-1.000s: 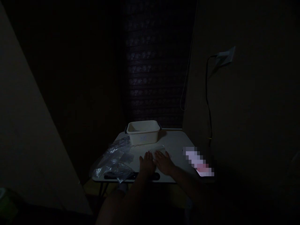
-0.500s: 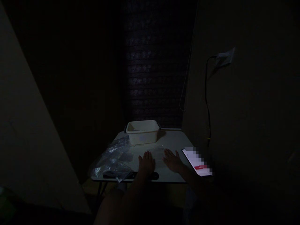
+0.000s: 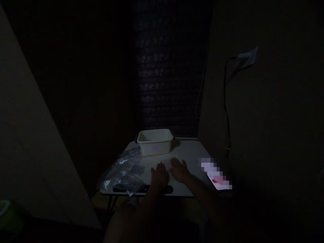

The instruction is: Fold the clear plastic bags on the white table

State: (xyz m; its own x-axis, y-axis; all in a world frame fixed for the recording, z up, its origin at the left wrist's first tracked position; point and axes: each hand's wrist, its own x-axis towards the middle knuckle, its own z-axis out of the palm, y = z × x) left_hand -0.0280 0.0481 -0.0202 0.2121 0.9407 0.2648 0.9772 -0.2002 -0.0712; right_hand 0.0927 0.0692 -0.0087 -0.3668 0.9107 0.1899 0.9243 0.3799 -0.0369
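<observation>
My left hand [image 3: 160,175] lies palm down near the front middle of the white table [image 3: 188,150], its fingers pointing away from me. Just to its right, my right hand [image 3: 179,169] is also flat, fingers extended and slanting left. Both rest on or beside a thin clear sheet [image 3: 165,162] that is hard to make out in the dim light. Crumpled clear plastic [image 3: 124,168] covers the table's left side. Behind the hands stands a white tub [image 3: 155,147] with dark handles; what lies inside is too dark to tell.
A lit phone [image 3: 215,173], partly pixelated, lies at the table's right edge. A dark slotted strip [image 3: 167,189] runs along the front edge. A black cable [image 3: 224,91] hangs from a wall outlet [image 3: 247,59]. A green container [image 3: 10,216] stands low at the left.
My right hand has slid left, closer to my left hand. My left hand stays in nearly the same place on the table. The view has shifted slightly.
</observation>
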